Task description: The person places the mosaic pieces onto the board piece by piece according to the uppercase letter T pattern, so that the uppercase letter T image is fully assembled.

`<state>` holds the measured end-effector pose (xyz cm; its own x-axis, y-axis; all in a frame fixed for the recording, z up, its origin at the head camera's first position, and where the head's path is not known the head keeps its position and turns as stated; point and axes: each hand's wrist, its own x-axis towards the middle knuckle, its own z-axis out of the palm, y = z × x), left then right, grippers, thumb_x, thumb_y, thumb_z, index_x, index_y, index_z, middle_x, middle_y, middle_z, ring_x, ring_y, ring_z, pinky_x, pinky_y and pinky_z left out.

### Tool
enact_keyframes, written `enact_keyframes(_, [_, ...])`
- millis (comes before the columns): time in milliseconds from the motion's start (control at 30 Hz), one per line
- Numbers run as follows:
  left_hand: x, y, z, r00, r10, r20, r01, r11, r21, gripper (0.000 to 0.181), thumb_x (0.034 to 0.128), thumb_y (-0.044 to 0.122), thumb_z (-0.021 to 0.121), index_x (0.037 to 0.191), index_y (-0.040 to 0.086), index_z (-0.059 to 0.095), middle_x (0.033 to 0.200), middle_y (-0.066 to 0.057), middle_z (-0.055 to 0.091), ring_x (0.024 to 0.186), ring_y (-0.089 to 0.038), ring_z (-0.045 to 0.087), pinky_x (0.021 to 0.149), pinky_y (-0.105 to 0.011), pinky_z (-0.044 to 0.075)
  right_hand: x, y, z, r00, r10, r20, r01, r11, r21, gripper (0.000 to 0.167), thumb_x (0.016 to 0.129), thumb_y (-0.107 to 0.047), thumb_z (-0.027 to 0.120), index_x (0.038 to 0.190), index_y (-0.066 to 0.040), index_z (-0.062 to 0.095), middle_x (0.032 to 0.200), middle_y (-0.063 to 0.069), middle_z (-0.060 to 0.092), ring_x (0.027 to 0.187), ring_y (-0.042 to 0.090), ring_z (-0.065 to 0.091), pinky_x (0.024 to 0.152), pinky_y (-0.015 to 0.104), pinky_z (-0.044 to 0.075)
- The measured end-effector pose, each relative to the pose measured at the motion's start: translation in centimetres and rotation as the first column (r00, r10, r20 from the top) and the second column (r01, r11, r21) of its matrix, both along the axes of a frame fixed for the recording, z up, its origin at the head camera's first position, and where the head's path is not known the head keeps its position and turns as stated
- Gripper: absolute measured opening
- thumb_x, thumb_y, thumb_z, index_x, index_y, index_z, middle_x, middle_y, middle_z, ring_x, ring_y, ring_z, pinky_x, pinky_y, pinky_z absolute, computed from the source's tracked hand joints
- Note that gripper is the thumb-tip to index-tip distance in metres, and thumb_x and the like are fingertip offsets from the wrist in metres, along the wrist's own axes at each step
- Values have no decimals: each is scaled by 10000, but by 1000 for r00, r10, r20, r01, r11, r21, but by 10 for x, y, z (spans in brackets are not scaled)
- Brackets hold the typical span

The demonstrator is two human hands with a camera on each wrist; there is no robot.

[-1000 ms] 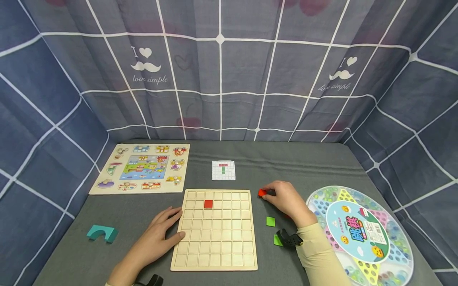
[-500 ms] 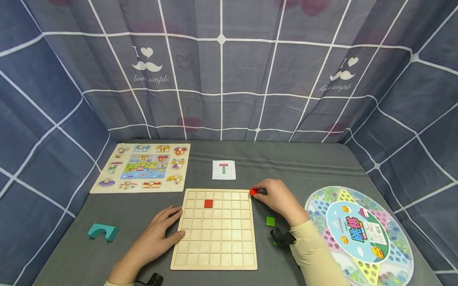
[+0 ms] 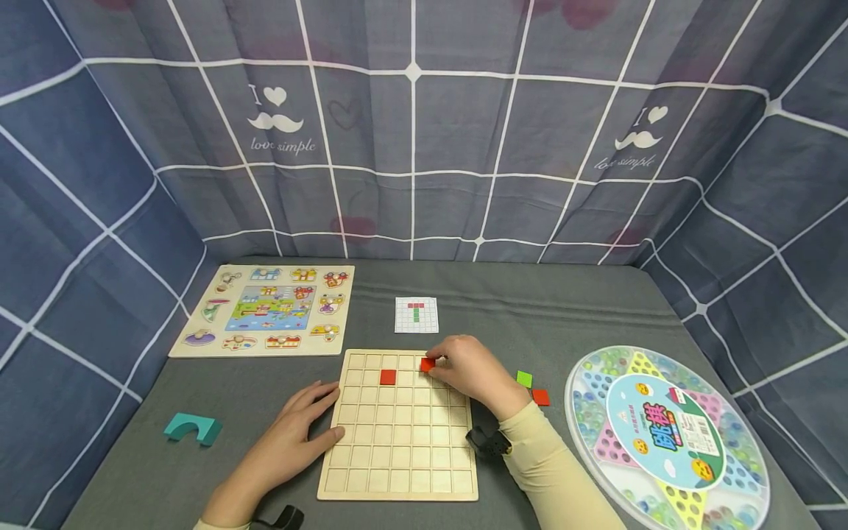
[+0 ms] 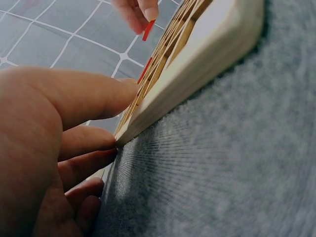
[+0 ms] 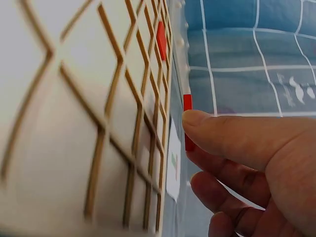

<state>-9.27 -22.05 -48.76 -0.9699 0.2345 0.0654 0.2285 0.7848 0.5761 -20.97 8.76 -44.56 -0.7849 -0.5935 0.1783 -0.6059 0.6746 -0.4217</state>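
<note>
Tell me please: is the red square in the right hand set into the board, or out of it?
Out: the right hand pinches the red square above the board; both wrist views show square and board apart.

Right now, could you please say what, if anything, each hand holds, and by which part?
The right hand pinches a red tile by its edge; the left hand only touches the wooden board at its left edge.

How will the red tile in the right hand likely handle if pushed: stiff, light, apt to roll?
The red tile is probably stiff: pinched by the right hand, its edge looks straight. Being thin and small, it's likely light. Its flat shape suggests sliding rather than rolling.
</note>
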Motion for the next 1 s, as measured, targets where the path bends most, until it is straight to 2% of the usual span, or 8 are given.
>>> enact_keyframes(167, [0, 1, 0, 1000, -1, -2, 1, 1000, -3, 636, 918, 423, 698, 1429, 77, 546, 1493, -92, 447, 1418, -376, 288, 1051, -657, 309, 4, -16, -2, 1000, 30, -5, -30, 999, 23, 193, 830, -117, 782, 1022, -105, 788, 965, -24, 734, 898, 135, 660, 787, 303, 535])
enact_keyframes(400, [0, 0, 0, 1000, -6, 3, 6, 1000, 3, 642, 928, 444, 680, 1439, 83, 534, 1509, -85, 429, 1427, -373, 272, 1054, -661, 301, 10, -31, -8, 994, 89, -57, -85, 994, 69, 163, 809, -50, 734, 921, -157, 782, 829, -94, 682, 748, 72, 584, 670, 235, 488])
enact_keyframes(667, [1, 1, 0, 1000, -4, -3, 4, 1000, 6, 635, 920, 425, 696, 1431, 79, 543, 1503, -93, 436, 1422, -375, 281, 1049, -662, 307, 12, -37, -10, 994, 94, -61, -90, 994, 70, 152, 814, -45, 737, 927, -142, 770, 840, -84, 684, 749, 65, 575, 667, 223, 476])
enact_keyframes(867, [1, 1, 0, 1000, -7, 0, 7, 1000, 11, 637, 926, 435, 685, 1433, 77, 540, 1504, -92, 434, 1422, -377, 279, 1048, -663, 306, 15, -29, -7, 998, 46, -46, -44, 998, 45, 223, 828, -82, 722, 1040, -120, 780, 965, -52, 724, 909, 129, 660, 812, 286, 531])
enact_keyframes(1000, [1, -1, -2, 1000, -14, -10, 14, 1000, 11, 640, 928, 442, 682, 1432, 75, 540, 1504, -88, 434, 1423, -375, 278, 1049, -660, 305, 16, -18, -3, 999, 26, -25, -25, 999, 23, 263, 853, -108, 721, 1113, -100, 762, 1071, -13, 723, 1026, 179, 658, 898, 328, 520])
